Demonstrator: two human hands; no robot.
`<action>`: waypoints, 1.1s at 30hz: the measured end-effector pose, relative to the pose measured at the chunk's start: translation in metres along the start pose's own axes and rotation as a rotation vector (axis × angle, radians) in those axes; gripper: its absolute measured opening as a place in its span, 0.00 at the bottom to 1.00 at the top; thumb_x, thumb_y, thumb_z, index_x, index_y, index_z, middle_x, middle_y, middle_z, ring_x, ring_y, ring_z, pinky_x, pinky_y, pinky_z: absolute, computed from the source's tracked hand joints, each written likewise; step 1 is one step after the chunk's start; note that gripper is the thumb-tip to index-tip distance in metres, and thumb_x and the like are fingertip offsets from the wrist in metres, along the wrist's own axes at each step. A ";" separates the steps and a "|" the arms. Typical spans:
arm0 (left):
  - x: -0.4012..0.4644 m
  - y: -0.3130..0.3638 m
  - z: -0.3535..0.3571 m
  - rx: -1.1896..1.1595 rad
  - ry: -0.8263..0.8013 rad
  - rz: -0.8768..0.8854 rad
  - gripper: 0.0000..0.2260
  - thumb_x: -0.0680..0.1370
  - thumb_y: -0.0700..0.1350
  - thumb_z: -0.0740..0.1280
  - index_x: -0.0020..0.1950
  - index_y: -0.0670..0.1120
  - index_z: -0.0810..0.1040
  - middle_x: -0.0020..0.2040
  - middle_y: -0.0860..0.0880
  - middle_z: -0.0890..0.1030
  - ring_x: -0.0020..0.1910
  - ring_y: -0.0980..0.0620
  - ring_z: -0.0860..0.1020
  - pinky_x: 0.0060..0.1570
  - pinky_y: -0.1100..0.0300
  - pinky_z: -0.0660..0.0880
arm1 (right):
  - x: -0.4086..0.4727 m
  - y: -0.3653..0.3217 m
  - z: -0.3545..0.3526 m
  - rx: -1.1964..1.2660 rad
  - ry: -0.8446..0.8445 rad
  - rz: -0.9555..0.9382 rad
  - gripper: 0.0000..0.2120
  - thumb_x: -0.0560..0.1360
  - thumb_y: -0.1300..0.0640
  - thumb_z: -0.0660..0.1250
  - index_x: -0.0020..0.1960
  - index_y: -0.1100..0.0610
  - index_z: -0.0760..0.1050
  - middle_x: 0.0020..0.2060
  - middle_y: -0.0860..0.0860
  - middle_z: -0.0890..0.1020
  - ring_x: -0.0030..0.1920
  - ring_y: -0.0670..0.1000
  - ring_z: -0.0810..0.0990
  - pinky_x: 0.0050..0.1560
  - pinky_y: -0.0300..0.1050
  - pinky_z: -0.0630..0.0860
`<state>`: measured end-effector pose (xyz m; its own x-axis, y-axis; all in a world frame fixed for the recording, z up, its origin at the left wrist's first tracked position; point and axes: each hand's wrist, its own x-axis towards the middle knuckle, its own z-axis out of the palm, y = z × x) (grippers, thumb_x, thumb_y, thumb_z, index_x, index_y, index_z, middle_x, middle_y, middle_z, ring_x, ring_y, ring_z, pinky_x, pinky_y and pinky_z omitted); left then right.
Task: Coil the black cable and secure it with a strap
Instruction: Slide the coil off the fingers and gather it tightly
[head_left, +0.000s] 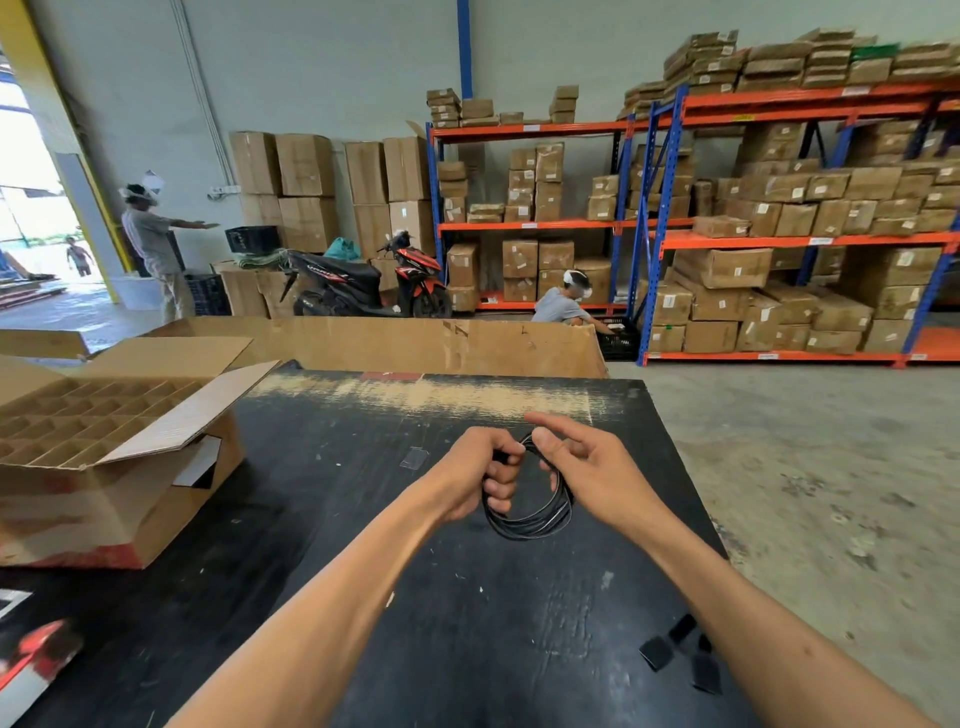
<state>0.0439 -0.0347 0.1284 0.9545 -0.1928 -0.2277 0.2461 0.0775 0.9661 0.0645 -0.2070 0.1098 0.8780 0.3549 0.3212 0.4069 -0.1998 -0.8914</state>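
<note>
The black cable (530, 525) hangs as a coil of several loops above the black table (363, 519). My left hand (480, 475) is closed around the coil's left side. My right hand (582, 462) pinches the top of the coil between thumb and fingers, with its index finger pointing left over it. Two black straps (675, 647) lie flat on the table near its right edge, just left of my right forearm.
An open cardboard box (104, 467) with a divider grid stands on the table at the left. A large cardboard sheet (415, 345) rises behind the table's far edge. Beyond are shelving racks (779, 239) full of boxes, a motorbike (363, 283) and two people.
</note>
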 end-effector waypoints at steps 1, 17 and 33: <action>-0.001 0.001 0.000 0.025 -0.013 0.002 0.10 0.75 0.40 0.56 0.33 0.46 0.63 0.25 0.52 0.55 0.22 0.53 0.54 0.27 0.63 0.56 | -0.001 0.000 -0.001 0.007 0.009 -0.004 0.11 0.78 0.45 0.69 0.59 0.39 0.83 0.34 0.45 0.83 0.36 0.46 0.81 0.47 0.44 0.78; -0.010 -0.011 0.004 0.983 0.322 0.560 0.13 0.81 0.46 0.65 0.64 0.46 0.80 0.48 0.44 0.86 0.44 0.49 0.81 0.42 0.71 0.72 | -0.014 0.010 -0.005 -0.050 0.212 0.016 0.07 0.78 0.51 0.71 0.52 0.49 0.86 0.28 0.45 0.82 0.30 0.42 0.77 0.40 0.38 0.75; 0.001 -0.047 0.068 0.280 0.276 0.369 0.09 0.81 0.41 0.62 0.53 0.44 0.81 0.30 0.51 0.74 0.27 0.55 0.70 0.31 0.60 0.68 | -0.056 0.048 -0.010 -0.140 0.441 -0.107 0.10 0.82 0.55 0.66 0.60 0.50 0.83 0.38 0.48 0.81 0.30 0.45 0.75 0.34 0.44 0.75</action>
<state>0.0219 -0.1047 0.0906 0.9871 0.0655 0.1458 -0.1320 -0.1794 0.9749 0.0377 -0.2453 0.0525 0.8400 -0.0358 0.5414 0.5046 -0.3152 -0.8038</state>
